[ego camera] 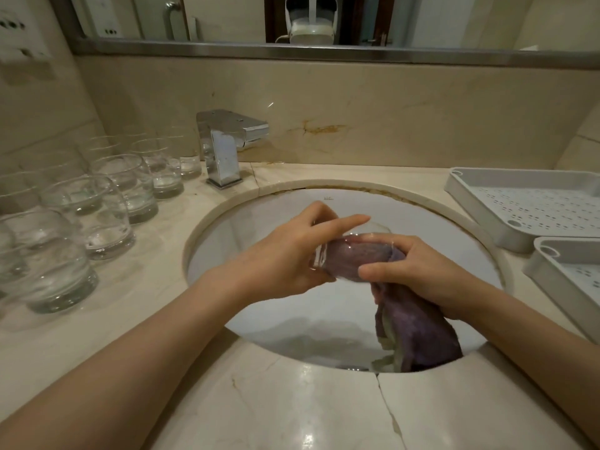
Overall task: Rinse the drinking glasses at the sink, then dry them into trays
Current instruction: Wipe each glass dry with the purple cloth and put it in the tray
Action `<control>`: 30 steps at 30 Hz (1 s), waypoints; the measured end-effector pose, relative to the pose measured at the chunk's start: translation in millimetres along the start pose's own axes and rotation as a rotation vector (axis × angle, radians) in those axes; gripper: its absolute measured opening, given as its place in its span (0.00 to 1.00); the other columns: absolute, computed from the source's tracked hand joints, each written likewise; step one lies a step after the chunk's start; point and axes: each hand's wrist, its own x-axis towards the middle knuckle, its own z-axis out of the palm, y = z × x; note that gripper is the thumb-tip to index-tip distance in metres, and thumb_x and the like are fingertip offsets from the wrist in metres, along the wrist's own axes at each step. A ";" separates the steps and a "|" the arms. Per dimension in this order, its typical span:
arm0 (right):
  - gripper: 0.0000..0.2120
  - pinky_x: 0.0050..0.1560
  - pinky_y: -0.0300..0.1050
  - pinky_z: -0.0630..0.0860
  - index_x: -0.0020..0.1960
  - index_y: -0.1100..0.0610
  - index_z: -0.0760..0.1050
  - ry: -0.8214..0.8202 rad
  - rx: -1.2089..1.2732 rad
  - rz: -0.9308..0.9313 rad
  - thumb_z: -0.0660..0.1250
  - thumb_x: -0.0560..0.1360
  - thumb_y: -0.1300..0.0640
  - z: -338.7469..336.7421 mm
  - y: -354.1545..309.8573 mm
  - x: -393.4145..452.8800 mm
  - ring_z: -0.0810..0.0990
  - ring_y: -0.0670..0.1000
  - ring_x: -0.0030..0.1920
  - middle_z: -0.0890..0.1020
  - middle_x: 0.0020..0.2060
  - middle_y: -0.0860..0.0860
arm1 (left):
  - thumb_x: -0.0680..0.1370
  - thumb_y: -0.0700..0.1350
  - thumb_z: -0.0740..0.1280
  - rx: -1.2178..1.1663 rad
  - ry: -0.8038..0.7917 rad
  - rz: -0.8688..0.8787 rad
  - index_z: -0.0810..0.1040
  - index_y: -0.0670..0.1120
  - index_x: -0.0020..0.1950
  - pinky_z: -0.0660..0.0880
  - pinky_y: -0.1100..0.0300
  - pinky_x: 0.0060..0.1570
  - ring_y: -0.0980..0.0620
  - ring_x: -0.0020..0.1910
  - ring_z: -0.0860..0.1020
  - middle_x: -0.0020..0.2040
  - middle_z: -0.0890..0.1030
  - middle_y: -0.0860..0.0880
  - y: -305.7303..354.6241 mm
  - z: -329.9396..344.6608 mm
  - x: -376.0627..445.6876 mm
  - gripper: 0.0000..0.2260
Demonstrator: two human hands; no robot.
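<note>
- the left hand [285,254] is wrapped around one drinking glass [328,258], lying on its side over the sink [246,222]. i think it is held there so drips fall into the bowl.
- the right hand [418,274] grips a purple cloth [418,332] and has pushed part of it inside the glass. the rest of the cloth hangs down into the sink. this looks like the drying step.
- many more glasses [107,203] stand close together on the desk [292,410] at the left, near the tap [227,144]. they look like they wait their turn.
- two white trays [526,206] sit on the desk at the right, with no glass that i can see in them. they are near the drying hand, so the way there is short.
- the way to the trays is open, but the sink edge is hard stone, so the glass should go over it, not bump it. the left glasses are packed tight, so reaching in there needs care.
</note>
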 end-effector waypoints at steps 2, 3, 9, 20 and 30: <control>0.19 0.37 0.37 0.77 0.53 0.48 0.79 0.017 -0.005 -0.038 0.76 0.64 0.60 1.9 1.5 -0.5 0.81 0.47 0.33 0.84 0.34 0.47 | 0.68 0.39 0.77 0.001 0.011 0.009 0.64 0.54 0.75 0.73 0.65 0.53 0.54 0.57 0.71 0.59 0.69 0.49 -0.8 -2.3 0.3 0.39; 0.19 0.39 0.33 0.76 0.53 0.48 0.79 0.039 -0.042 -0.076 0.75 0.66 0.62 3.8 2.0 -0.6 0.82 0.44 0.36 0.85 0.37 0.43 | 0.67 0.39 0.78 -0.052 0.004 -0.020 0.64 0.56 0.73 0.74 0.65 0.53 0.55 0.57 0.71 0.59 0.69 0.49 0.5 -3.3 0.8 0.39; 0.21 0.49 0.48 0.81 0.62 0.47 0.78 0.140 -1.000 -0.584 0.69 0.70 0.45 -3.9 15.0 1.2 0.81 0.47 0.56 0.79 0.61 0.44 | 0.66 0.31 0.76 -0.704 -0.093 -0.379 0.70 0.57 0.70 0.78 0.63 0.50 0.58 0.56 0.79 0.61 0.76 0.57 1.5 -12.2 2.7 0.38; 0.17 0.33 0.41 0.76 0.51 0.49 0.83 -0.010 0.038 0.004 0.77 0.62 0.56 2.1 -2.3 -3.0 0.79 0.50 0.29 0.82 0.32 0.52 | 0.69 0.38 0.76 0.089 0.050 0.072 0.62 0.52 0.75 0.71 0.68 0.51 0.49 0.56 0.72 0.59 0.70 0.44 -0.2 3.4 0.2 0.39; 0.23 0.49 0.48 0.81 0.64 0.43 0.75 0.156 -1.000 -0.576 0.67 0.70 0.43 -5.5 13.2 -1.6 0.81 0.46 0.57 0.78 0.62 0.44 | 0.66 0.30 0.75 -0.690 -0.113 -0.339 0.67 0.53 0.72 0.76 0.67 0.51 0.61 0.57 0.78 0.60 0.77 0.57 4.5 -13.8 3.7 0.39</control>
